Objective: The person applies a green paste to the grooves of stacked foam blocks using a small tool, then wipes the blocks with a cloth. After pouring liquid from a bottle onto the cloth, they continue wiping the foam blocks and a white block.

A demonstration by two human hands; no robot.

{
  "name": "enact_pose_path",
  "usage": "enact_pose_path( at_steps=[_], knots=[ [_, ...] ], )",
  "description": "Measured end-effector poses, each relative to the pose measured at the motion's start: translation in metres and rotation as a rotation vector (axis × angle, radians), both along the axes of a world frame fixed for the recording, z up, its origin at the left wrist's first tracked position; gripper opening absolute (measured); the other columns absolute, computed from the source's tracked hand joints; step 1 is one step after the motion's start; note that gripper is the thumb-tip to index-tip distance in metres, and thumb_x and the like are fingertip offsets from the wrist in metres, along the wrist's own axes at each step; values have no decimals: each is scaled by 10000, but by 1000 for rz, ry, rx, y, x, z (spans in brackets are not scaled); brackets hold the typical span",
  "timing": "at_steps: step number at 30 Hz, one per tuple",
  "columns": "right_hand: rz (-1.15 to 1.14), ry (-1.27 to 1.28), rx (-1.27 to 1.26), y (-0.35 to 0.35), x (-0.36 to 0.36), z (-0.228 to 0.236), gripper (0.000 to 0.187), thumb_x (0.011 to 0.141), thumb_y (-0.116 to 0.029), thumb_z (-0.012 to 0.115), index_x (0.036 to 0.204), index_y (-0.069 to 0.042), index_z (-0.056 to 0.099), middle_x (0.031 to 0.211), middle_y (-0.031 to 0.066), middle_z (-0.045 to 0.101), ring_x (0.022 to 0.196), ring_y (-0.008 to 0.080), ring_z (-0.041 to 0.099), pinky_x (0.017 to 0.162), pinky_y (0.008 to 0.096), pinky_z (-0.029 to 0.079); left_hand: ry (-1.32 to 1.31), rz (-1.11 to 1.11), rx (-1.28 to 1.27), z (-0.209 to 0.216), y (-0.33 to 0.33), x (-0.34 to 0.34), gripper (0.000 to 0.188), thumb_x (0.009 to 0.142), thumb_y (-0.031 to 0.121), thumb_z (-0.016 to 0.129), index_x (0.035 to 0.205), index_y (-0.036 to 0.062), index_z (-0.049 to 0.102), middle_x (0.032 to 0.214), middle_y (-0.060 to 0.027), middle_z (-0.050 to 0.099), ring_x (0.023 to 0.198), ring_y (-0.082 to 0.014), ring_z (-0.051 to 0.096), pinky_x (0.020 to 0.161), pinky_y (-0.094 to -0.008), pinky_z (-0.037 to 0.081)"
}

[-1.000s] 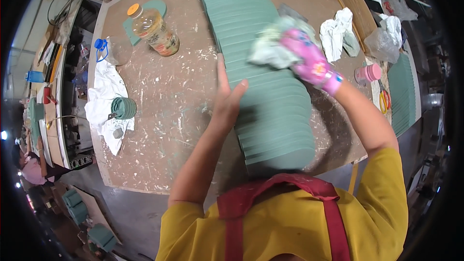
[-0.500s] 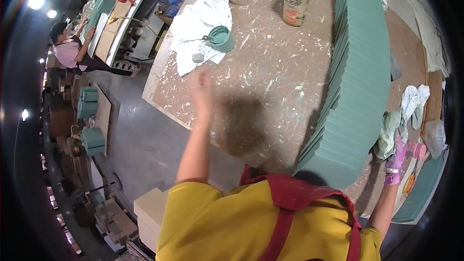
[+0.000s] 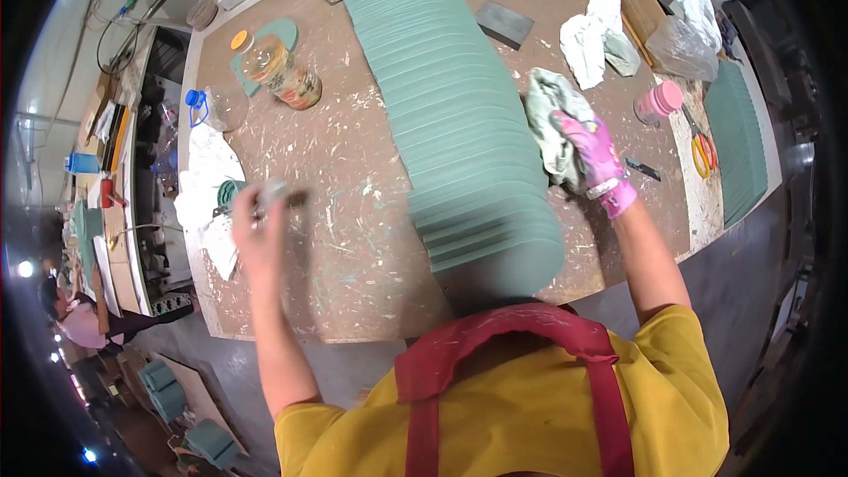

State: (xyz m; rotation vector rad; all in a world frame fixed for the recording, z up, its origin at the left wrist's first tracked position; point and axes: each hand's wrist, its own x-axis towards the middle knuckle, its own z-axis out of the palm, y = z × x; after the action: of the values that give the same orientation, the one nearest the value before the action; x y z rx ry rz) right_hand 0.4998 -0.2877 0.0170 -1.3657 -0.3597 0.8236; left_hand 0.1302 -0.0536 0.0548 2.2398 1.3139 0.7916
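Observation:
My left hand point(image 3: 259, 243), bare and blurred by motion, is over the left part of the table. Its fingers are closed on a small grey lump point(image 3: 276, 190). Beside those fingers, a green ribbed pot point(image 3: 231, 192) stands on a white cloth point(image 3: 210, 231), partly hidden by the hand. My right hand point(image 3: 594, 157) wears a pink patterned glove and grips a pale, green-stained rag point(image 3: 552, 134). The rag lies against the right side of a long fanned row of green sheets point(image 3: 477, 124) with rounded ends, which runs toward my body.
Left of the row stand a yellow-capped bottle point(image 3: 291, 79) and a blue-capped bottle point(image 3: 221, 112). On the right are a dark grey block point(image 3: 504, 25), a white cloth point(image 3: 587, 40), a pink jar point(image 3: 660, 102), yellow-handled scissors point(image 3: 702, 155) and a dark cutter point(image 3: 643, 169). A co-worker point(image 3: 84, 318) stands far left.
The view has swung to the right. My left hand has picked up the grey lump from the white cloth. My gloved right hand has brought the rag to the row of sheets.

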Motion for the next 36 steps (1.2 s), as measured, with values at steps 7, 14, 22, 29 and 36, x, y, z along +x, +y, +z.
enact_pose_path(
  at_steps=[7, 14, 22, 29, 36],
  knots=[
    [124, -221, -43, 13, -5, -11, 576, 816, -155, 718, 1305, 34, 478, 1240, 79, 591, 1131, 145, 542, 990, 274, 397, 47, -597, 357, 22, -46, 174, 307, 731, 130, 738, 1003, 43, 624, 930, -95, 610, 851, -270, 564, 750, -351, 462],
    [133, -143, 40, 15, -8, -23, 562, 810, -192, 725, 1277, 30, 505, 1189, 76, 618, 1075, 138, 567, 956, 276, 420, 130, -752, 387, 14, -61, 217, 235, 742, 149, 711, 937, 64, 610, 864, -84, 571, 842, -299, 540, 732, -381, 454],
    [91, -272, -37, 17, -3, -33, 519, 817, -215, 718, 1241, 22, 533, 1141, 64, 636, 1032, 129, 580, 927, 271, 434, 167, -657, 312, 18, -50, 200, 244, 734, 120, 714, 955, 71, 623, 877, -75, 578, 827, -298, 525, 718, -377, 449],
    [85, -198, 14, 13, -5, -25, 522, 822, -214, 713, 1249, 23, 528, 1166, 67, 624, 1049, 136, 567, 938, 268, 422, 155, -696, 255, 17, -52, 205, 230, 731, 114, 715, 935, 71, 618, 864, -78, 565, 829, -301, 517, 720, -381, 446],
    [107, -88, 66, 14, -5, -33, 534, 829, -204, 702, 1263, 26, 491, 1151, 72, 632, 1045, 138, 593, 937, 272, 439, 69, -744, 328, 11, -61, 234, 235, 731, 119, 714, 941, 73, 618, 870, -75, 567, 827, -300, 517, 723, -383, 446]
  ],
)
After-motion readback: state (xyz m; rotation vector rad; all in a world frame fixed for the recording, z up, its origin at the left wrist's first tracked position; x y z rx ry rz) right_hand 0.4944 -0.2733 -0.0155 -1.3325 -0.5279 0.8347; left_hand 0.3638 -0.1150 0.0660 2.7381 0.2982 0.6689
